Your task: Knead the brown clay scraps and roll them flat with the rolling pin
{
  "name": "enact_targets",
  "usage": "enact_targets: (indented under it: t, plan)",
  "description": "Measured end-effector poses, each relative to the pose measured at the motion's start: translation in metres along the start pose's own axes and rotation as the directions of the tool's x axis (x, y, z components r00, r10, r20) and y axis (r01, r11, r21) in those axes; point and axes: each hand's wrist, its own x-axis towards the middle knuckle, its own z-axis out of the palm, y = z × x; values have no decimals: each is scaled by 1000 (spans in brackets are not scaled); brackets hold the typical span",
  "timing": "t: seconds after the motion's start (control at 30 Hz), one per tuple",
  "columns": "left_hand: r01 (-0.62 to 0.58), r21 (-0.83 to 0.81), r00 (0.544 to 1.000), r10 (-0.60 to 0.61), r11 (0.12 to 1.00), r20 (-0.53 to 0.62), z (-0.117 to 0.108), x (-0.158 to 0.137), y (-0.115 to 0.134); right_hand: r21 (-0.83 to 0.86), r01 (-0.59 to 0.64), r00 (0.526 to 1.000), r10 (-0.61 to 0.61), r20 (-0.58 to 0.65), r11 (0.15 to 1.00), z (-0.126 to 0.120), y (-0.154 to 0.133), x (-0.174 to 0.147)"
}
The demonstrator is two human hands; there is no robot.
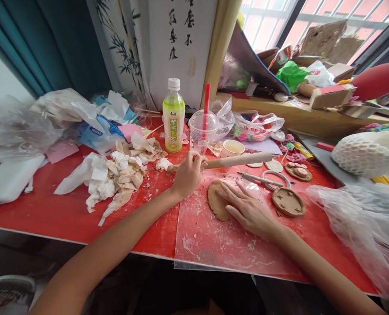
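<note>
My left hand [188, 174] is closed around a wooden rolling pin [238, 161] near its left end, and the pin's thick end points right. My right hand [247, 204] lies with fingers outstretched on a flat round slab of brown clay [218, 200], covering its right part. Under the slab is a clear plastic sheet [210, 245] sprinkled with clay crumbs. Just right of my right hand sit a shallow clay dish [289, 202] with small marks inside, a ring [284, 175] and a pointed, pen-like tool [258, 178].
Crumpled tissues [119, 175] spread over the red table [155, 227] at left. Behind stand a tea bottle [174, 116], a plastic cup [203, 127] with a red straw, and a paper cup [233, 148]. Plastic wrap [358, 218] and a decorated clay disc [298, 170] lie right.
</note>
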Motion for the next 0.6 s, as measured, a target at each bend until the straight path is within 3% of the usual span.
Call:
enact_targets:
  t: [0.1,0.27,0.4,0.53,0.6]
  plan:
    - [2,6,1000,-2,1000,10,0,0,0,56,108,991,-112,69,993,-2,-3,-2]
    - [15,21,1000,-16,1000,22,0,0,0,-17,-2,1000,1,-29,1000,-2,1,-5]
    - [38,51,998,-40,998,38,0,1,1,10,93,995,-93,46,996,-1,0,-5]
    - [56,83,997,-60,995,42,0,1,0,-48,-4,999,2,-41,999,-1,-3,-5]
    - [53,91,998,-57,994,40,0,0,0,-33,29,1000,-29,5,999,-2,-4,-5]
